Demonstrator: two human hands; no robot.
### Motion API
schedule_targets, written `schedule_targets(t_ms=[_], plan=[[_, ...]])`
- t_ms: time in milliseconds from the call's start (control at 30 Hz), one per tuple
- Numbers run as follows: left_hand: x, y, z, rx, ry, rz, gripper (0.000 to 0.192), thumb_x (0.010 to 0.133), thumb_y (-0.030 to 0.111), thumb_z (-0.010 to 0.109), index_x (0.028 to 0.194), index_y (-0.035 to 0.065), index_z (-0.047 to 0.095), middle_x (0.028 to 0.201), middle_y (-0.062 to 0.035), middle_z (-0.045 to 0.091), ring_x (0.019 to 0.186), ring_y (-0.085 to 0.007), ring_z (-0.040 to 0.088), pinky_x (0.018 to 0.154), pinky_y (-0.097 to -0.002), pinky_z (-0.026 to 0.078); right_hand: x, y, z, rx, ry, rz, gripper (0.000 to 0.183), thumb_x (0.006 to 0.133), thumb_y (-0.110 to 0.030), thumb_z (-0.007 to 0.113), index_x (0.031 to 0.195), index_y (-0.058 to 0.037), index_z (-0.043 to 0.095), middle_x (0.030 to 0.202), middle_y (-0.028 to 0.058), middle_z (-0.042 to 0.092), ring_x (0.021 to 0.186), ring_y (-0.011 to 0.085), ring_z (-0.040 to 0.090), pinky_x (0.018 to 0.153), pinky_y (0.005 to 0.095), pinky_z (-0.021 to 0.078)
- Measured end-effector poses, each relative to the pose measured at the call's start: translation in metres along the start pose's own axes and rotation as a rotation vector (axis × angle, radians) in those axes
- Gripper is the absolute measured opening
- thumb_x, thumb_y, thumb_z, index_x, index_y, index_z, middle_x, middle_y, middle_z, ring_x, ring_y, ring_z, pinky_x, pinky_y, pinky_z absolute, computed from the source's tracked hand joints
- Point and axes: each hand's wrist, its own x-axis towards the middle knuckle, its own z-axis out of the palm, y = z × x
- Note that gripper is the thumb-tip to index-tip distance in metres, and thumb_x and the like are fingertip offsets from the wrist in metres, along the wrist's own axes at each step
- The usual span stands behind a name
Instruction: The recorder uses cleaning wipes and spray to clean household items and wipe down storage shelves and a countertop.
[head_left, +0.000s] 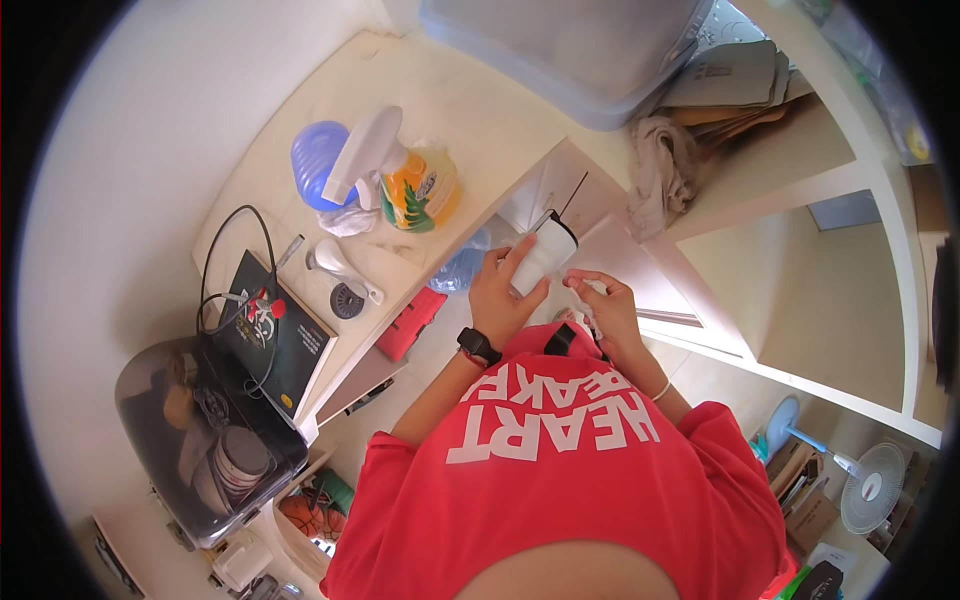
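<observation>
My left hand, with a black watch at the wrist, grips a white tumbler that has a dark rim at its top end. The tumbler is tilted, and the fingers hide part of its side. Close beside its lower end, my right hand pinches a crumpled white tissue or cloth. Both hands are in front of my red shirt, off the edge of the pale tabletop.
On the tabletop are an orange spray bottle, a blue plastic container, a white spoon, a black book and a cable. A grey bin stands behind. A crumpled cloth hangs over the shelf edge at right.
</observation>
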Motion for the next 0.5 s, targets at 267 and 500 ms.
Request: schedule_targets(t_ms=[267,500], plan=[[0.000,0.000,-0.003,-0.162,-0.110,-0.057,0.058,0.070,0.023,0.071,0.125,0.0162,0.054,0.109,-0.0145,0.055,0.092,-0.0316,0.057,0.081,-0.0375,0.045,0.013,0.005,-0.014,-0.083,-0.195,0.143,0.027,0.077,-0.012,0.072,0.098,0.0003,0.060,0.090,0.0076,0.066,0.077,0.0106,0.059,0.065,0.0214,0.0469],[-0.006,0.000,0.005,-0.886,-0.229,-0.268,0.065,0.080,0.016,0.061,0.138,0.0036,0.032,0.129,-0.0139,0.045,0.118,-0.0218,0.044,0.098,-0.0314,0.035,0.027,0.030,-0.012,-0.176,-0.271,-0.264,0.050,0.077,-0.018,0.073,0.117,0.0017,0.051,0.099,0.0090,0.058,0.083,0.0142,0.059,0.070,0.0238,0.0472]])
